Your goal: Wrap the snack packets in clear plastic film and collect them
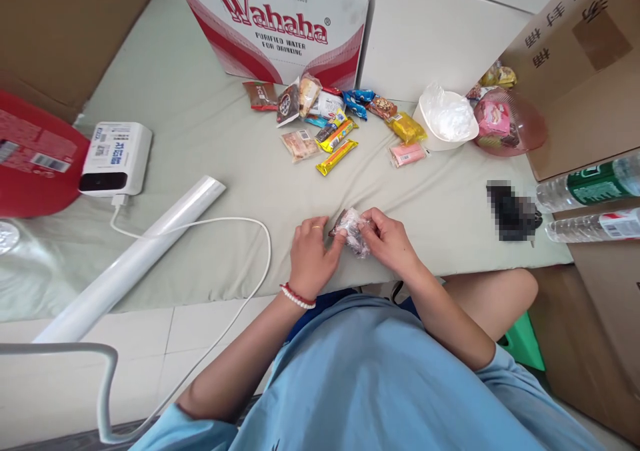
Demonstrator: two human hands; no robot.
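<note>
Between the fingers of the left hand (311,254) and right hand (389,239), a small clear-plastic-wrapped dark snack (351,230) is pinched at both ends, steadying it above the pale green counter (210,137).

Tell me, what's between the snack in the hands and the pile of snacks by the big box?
In the head view, only bare green cloth lies between the clear-wrapped snack, held by both the left hand and right hand, and the snack pile.

A green-sheeted bed (200,124) carries scattered snack packets (330,127) at the far middle, a white bowl (445,125) right, a white device (116,159) left.
</note>
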